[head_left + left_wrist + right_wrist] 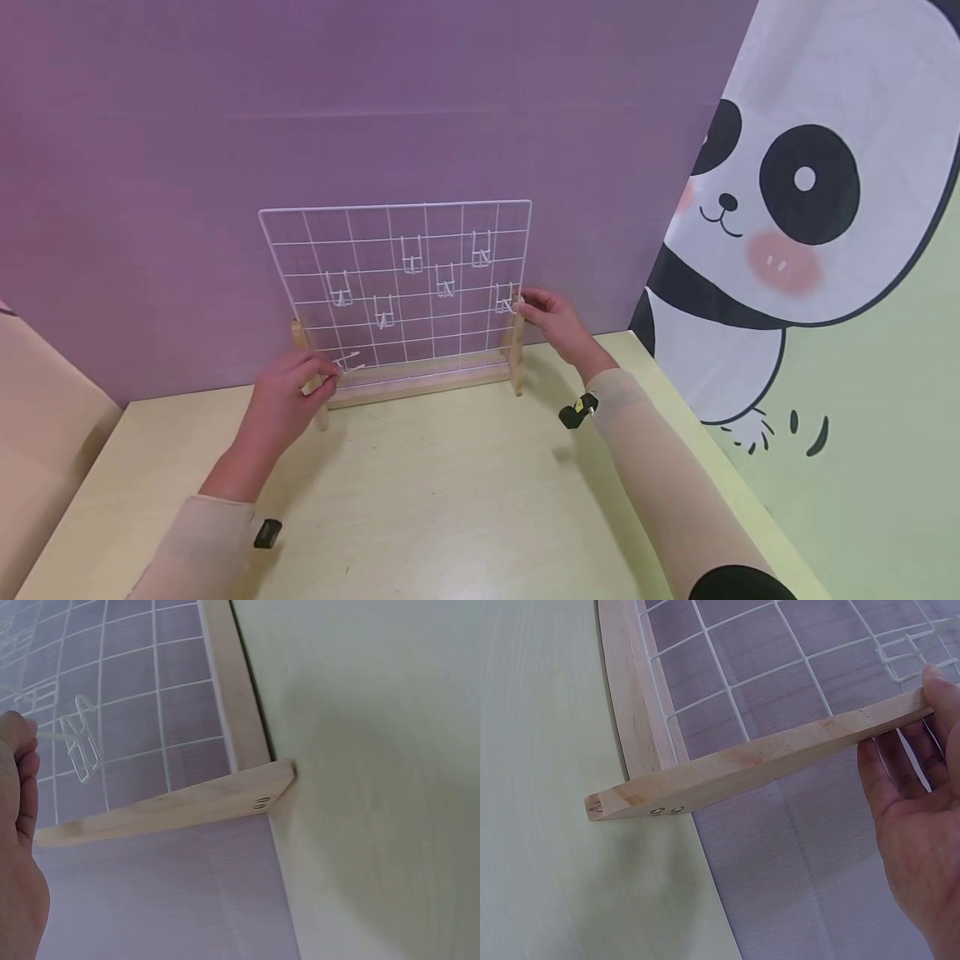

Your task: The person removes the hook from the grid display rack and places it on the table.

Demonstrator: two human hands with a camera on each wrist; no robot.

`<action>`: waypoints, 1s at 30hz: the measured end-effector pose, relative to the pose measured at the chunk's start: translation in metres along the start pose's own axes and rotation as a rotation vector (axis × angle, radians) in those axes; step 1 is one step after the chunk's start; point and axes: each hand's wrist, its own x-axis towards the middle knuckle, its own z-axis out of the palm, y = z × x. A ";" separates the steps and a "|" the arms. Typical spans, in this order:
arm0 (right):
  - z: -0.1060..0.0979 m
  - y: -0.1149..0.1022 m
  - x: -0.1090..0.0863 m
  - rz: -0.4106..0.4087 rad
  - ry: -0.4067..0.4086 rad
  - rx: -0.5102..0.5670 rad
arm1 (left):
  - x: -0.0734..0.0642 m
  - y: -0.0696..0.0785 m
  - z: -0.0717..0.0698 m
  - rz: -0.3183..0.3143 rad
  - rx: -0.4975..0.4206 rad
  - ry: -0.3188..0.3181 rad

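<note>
A white wire grid panel point(397, 205) stands upright in a wooden stand point(420, 389) at the back of the table. My left hand point(288, 396) pinches a small white wire hook point(84, 746) by its prong, thumb against fingertips. That hook overlaps the lower left of the grid in the left wrist view. Across at the other end, my right hand point(558, 327) grips the upper part of the stand's right side post point(757, 754). Its thumb lies on the front edge, with fingers behind the post.
Several more white hooks hang on the grid, one of them point(504, 305) close to the right post. A purple cloth point(375, 100) rises behind the pale table point(450, 492). To the right is a wall with a panda picture point(795, 283).
</note>
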 end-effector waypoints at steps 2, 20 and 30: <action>0.000 0.000 0.000 -0.002 -0.001 0.010 | -0.003 -0.001 0.002 -0.006 0.002 -0.010; 0.002 0.000 0.001 0.006 0.007 0.024 | -0.019 -0.005 0.009 -0.118 0.019 -0.160; 0.002 0.000 0.001 0.005 0.009 0.038 | -0.030 -0.008 0.013 -0.182 -0.014 -0.240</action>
